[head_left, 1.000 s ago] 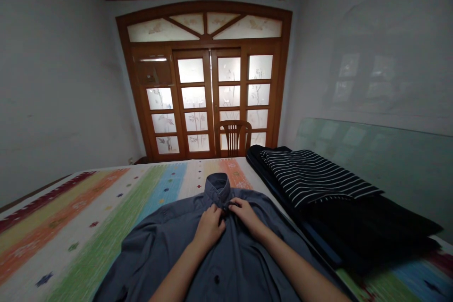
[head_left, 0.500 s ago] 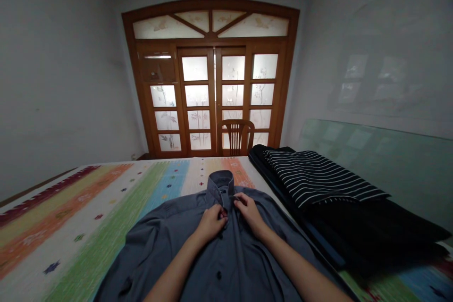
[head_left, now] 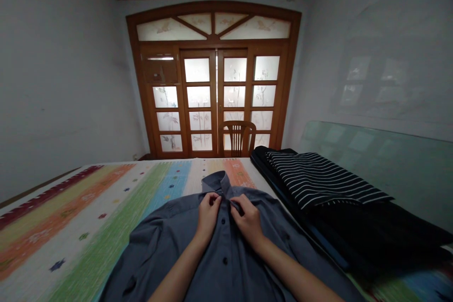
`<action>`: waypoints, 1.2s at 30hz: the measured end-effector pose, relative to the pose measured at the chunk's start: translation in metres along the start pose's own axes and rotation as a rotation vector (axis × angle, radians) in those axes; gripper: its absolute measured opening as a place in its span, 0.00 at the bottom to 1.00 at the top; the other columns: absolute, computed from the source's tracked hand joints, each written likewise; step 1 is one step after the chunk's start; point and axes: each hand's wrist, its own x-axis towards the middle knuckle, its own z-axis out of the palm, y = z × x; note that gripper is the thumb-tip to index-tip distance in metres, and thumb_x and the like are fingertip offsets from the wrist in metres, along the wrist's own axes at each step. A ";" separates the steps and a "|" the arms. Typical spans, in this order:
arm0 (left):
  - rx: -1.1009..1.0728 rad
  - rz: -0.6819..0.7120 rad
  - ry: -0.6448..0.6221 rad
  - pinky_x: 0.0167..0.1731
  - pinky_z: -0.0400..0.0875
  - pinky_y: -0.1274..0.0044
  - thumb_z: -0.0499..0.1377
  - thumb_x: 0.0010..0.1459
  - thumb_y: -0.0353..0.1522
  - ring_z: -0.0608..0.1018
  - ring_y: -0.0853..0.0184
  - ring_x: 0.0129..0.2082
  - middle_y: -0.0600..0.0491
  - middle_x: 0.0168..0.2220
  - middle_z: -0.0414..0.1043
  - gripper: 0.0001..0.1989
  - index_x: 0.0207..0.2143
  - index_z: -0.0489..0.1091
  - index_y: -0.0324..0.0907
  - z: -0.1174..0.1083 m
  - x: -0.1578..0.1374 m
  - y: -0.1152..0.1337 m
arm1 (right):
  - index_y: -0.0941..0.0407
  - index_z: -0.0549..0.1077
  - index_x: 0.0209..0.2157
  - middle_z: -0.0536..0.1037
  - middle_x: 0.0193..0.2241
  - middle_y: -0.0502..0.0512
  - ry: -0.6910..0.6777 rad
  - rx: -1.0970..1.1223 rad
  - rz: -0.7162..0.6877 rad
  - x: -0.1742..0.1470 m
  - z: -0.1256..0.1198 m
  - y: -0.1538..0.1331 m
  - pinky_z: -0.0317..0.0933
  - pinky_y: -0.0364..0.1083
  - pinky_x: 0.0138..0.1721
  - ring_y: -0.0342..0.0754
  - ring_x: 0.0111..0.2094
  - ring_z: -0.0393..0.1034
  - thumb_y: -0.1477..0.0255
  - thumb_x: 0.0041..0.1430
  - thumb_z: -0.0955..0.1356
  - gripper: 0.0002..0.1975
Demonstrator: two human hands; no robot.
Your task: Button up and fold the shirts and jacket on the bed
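One striped sheet [head_left: 106, 207] covers the flat surface in front of me, its red, yellow, orange, green and blue bands lying bare from eight to eleven o'clock. The room is dim, with a pale wall [head_left: 63, 71] at ten o'clock and another at two. At twelve, well beyond the sheet, one arched wooden doorway [head_left: 214, 99] holds four tall glazed panels, with four panes in the arch above. One wooden chair [head_left: 237, 125] stands before it, its slatted back showing. A pale green panel [head_left: 368, 141] rises at two o'clock.

I count one grey shirt [head_left: 170, 236], lying front up on the sheet, spread from six o'clock to its single raised collar [head_left: 214, 181] at twelve. Two dark buttons [head_left: 225, 261] show down its front below my hands. My left hand [head_left: 208, 212] pinches cloth just under the collar; my right hand [head_left: 247, 219] pinches the front edge beside it. One pile of dark clothes [head_left: 375, 231] sits at three o'clock, with one black-and-white striped piece [head_left: 322, 177] on top.
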 end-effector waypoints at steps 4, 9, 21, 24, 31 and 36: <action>-0.031 -0.016 -0.005 0.27 0.62 0.78 0.52 0.39 0.29 0.69 0.69 0.23 0.55 0.20 0.66 0.04 0.21 0.65 0.39 0.008 -0.009 0.004 | 0.57 0.68 0.31 0.70 0.27 0.54 -0.037 -0.152 -0.030 -0.004 0.005 -0.007 0.58 0.41 0.31 0.45 0.29 0.66 0.76 0.49 0.59 0.09; -0.054 -0.044 0.001 0.28 0.63 0.78 0.52 0.39 0.28 0.70 0.69 0.24 0.54 0.21 0.68 0.05 0.22 0.66 0.37 0.012 -0.010 0.001 | 0.56 0.69 0.30 0.70 0.27 0.53 -0.079 -0.256 -0.024 -0.005 0.005 -0.004 0.57 0.41 0.29 0.45 0.29 0.66 0.76 0.48 0.60 0.08; -0.032 -0.015 -0.037 0.26 0.62 0.79 0.54 0.40 0.30 0.69 0.70 0.23 0.57 0.20 0.66 0.03 0.21 0.65 0.39 0.013 -0.017 -0.001 | 0.55 0.70 0.30 0.70 0.28 0.52 -0.158 -0.194 0.085 0.000 0.003 0.006 0.58 0.41 0.31 0.45 0.30 0.66 0.77 0.48 0.60 0.10; -0.035 -0.036 -0.018 0.28 0.63 0.78 0.53 0.39 0.30 0.70 0.69 0.24 0.55 0.21 0.67 0.04 0.21 0.66 0.38 0.013 -0.016 -0.004 | 0.55 0.70 0.31 0.70 0.29 0.52 -0.184 -0.203 0.075 0.000 0.003 0.007 0.58 0.41 0.31 0.45 0.31 0.66 0.77 0.48 0.60 0.10; -0.042 -0.113 0.041 0.28 0.63 0.77 0.52 0.36 0.27 0.70 0.68 0.24 0.55 0.20 0.68 0.05 0.21 0.65 0.38 0.010 -0.010 -0.010 | 0.55 0.69 0.36 0.71 0.31 0.54 -0.283 -0.259 0.023 -0.003 0.005 0.002 0.58 0.40 0.30 0.46 0.31 0.67 0.73 0.50 0.60 0.11; -0.060 -0.135 0.035 0.28 0.62 0.77 0.53 0.34 0.27 0.69 0.69 0.23 0.57 0.19 0.67 0.04 0.19 0.65 0.39 0.010 -0.010 -0.009 | 0.54 0.70 0.35 0.71 0.31 0.53 -0.257 -0.139 0.086 -0.002 0.006 0.004 0.57 0.40 0.31 0.44 0.31 0.66 0.70 0.53 0.58 0.12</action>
